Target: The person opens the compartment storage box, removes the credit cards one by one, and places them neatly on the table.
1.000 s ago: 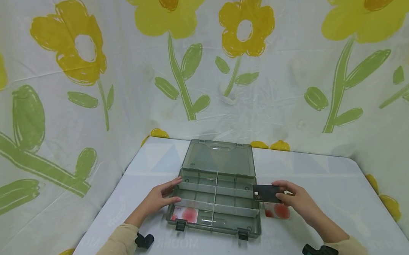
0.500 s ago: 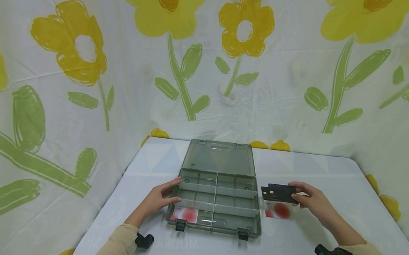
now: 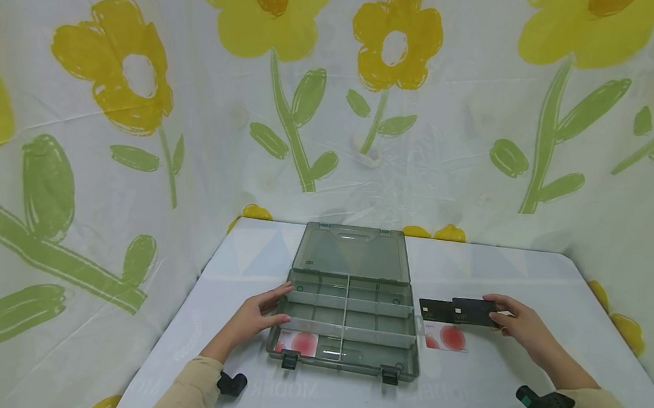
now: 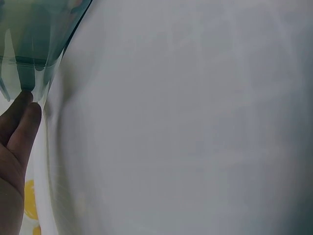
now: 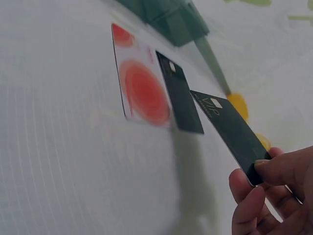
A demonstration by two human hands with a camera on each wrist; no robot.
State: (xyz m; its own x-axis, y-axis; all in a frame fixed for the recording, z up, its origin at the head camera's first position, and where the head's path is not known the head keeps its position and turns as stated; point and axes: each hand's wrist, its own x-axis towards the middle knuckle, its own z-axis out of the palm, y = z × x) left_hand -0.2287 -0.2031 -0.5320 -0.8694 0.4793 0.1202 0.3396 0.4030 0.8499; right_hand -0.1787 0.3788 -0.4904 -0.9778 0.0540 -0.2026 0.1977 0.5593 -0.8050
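Observation:
My left hand (image 3: 254,317) rests its extended thumb and fingers on the left side of a translucent grey-green compartment box (image 3: 377,359), whose lid (image 3: 353,251) is folded back. In the left wrist view, two fingertips touch the box's edge. My right hand (image 3: 524,326) pinches one end of a black VIP card (image 5: 230,129) between thumb and fingers, raised and tilted over the table. Left of it, a second black card (image 3: 434,310) lies beside a white card with red circles (image 3: 447,337), right of the box. A similar red-and-white card (image 3: 297,343) lies in the front left compartment.
A white table (image 3: 477,380) bears the box and cards. Flower-printed sheeting (image 3: 435,181) hangs along its back and sides. Black clasps (image 3: 390,376) stick out from the box's front edge, and black wrist devices (image 3: 544,400) sit at both cuffs.
My right hand has moved right, away from the box, with the VIP card. This uncovers the second black card and more of the red-and-white card. My left hand stays in place.

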